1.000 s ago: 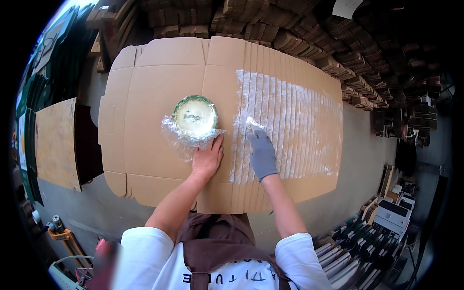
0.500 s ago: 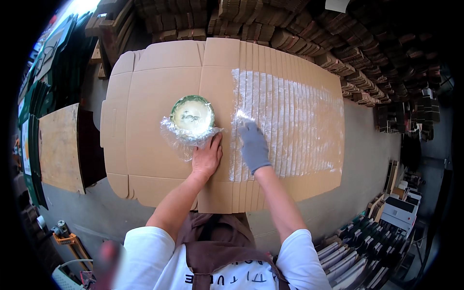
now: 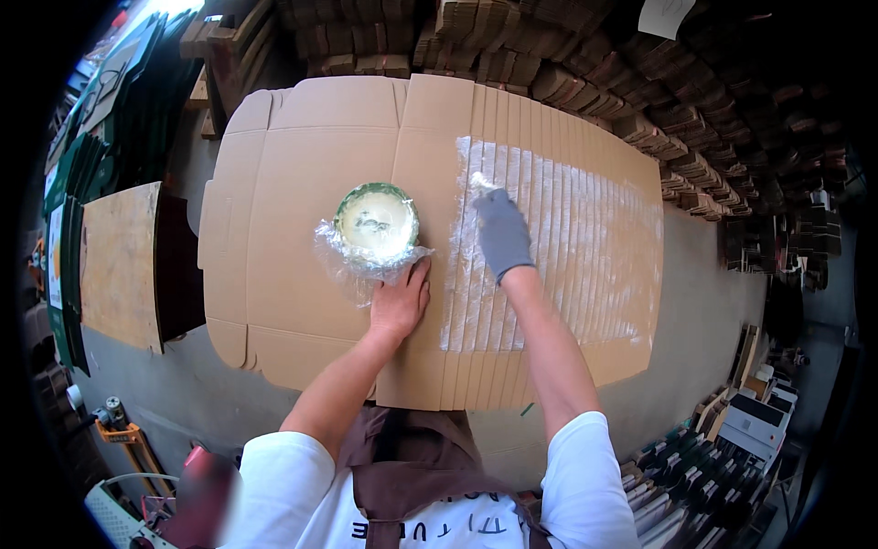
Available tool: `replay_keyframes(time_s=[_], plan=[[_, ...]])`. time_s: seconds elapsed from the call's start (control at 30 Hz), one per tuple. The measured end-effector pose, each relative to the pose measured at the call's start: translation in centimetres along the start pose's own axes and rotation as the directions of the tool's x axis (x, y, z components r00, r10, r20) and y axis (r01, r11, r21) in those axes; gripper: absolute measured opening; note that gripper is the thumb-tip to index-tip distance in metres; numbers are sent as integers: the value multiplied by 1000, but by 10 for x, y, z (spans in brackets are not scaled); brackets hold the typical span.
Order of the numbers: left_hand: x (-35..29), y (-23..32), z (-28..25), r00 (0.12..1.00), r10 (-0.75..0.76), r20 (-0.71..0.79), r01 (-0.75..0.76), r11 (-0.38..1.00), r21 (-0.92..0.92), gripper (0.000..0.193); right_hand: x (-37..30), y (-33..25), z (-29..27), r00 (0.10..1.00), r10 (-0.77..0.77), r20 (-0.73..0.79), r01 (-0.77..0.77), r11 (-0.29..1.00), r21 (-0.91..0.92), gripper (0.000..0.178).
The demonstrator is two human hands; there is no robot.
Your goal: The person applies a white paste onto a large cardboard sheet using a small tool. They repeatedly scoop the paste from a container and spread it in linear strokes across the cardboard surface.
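Observation:
My bare left hand [image 3: 401, 306] lies flat on the cardboard with its fingers stretched out, touching crumpled clear plastic film [image 3: 352, 261] at the base of a green-rimmed bowl [image 3: 377, 224]. A creamy white paste fills that bowl. My right hand [image 3: 503, 236], in a grey glove, is closed around a brush [image 3: 482, 183]; only its pale, paste-covered tip shows, and the handle is hidden. The brush is over the left edge of a white, glossy wet patch [image 3: 567, 247]. This patch covers the overlapping strips of a fanned stack of cardboard sheets [image 3: 302, 174].
A plywood-topped block [image 3: 122, 268] stands left of the cardboard. Tall stacks of folded cardboard [image 3: 494, 27] line the far side and right. Green boards [image 3: 87, 183] lean at far left. An orange-framed tool [image 3: 128, 439] and racked dark panels [image 3: 681, 480] are nearer me.
My right hand and the brush have moved away from me and slightly right along the patch's left edge. The left hand stays beside the bowl. The whole view has shifted a little.

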State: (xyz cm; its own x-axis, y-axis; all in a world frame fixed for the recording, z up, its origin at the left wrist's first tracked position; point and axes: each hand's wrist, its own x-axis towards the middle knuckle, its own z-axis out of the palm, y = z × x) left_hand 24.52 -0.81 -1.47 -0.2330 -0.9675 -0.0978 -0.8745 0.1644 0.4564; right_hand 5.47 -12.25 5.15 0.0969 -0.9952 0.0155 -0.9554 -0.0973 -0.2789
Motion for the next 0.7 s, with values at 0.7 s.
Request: replay_keyframes(time_s=[0.7], plan=[[5, -3, 2, 1000, 13, -15, -13, 1000, 1, 44, -144, -32, -18, 996, 67, 52, -70, 996, 57, 32]])
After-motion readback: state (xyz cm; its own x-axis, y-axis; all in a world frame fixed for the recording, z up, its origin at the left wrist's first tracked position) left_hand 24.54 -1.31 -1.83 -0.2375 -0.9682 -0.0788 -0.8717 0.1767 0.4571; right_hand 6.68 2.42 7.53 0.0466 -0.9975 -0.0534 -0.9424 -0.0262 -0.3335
